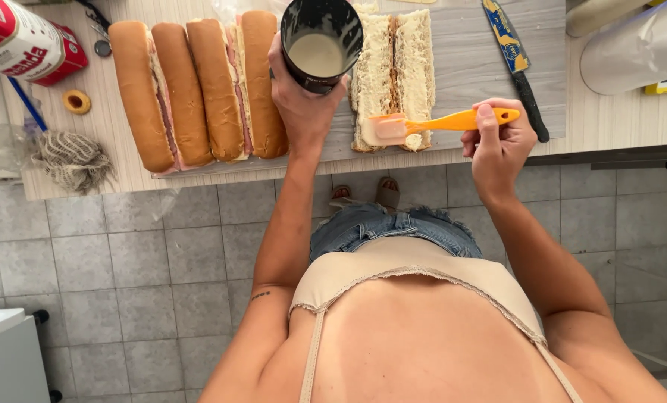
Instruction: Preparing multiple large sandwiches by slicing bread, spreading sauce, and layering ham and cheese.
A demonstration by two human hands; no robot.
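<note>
Left hand (304,101) wrapped around black cup (321,43), fingers clenched on its wall; cup tilted toward camera, pale cream inside. Right hand (498,145) gripping orange spatula (430,123) by its handle, thumb on top. Spatula blade coated with cream, resting on near end of open bread (393,75), between the two hands, just right of left fingers. Closed sandwiches (195,86) with ham at the edges, left of the cup hand. Knife (516,63) beyond right fingers, apart. All on wooden counter (609,123).
</note>
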